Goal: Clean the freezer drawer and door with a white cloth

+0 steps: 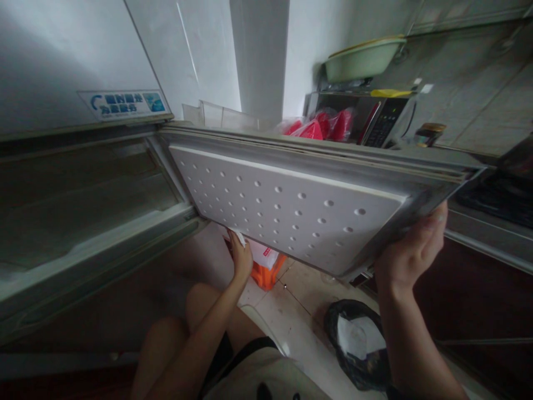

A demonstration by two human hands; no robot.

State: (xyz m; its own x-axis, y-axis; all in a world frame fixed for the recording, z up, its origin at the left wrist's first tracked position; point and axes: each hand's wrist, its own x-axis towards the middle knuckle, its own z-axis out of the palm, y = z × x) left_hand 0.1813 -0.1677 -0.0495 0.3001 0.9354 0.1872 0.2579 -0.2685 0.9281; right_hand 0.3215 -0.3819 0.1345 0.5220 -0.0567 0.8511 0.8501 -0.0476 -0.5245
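A refrigerator door with a dimpled white inner panel stands swung open across the middle of the view. My right hand grips its outer edge at the right, fingers wrapped over the rim. Under the door's lower edge, my left hand is closed on a small white cloth or tissue; part of its fingers is hidden by the door. The open fridge compartment lies at the left, dim inside, below a panel with a blue-lettered sticker.
Behind the door stand a microwave, red items in plastic and a pale green basin. On the floor are an orange stool or crate and a black-bagged bin. Dark cabinets flank the right.
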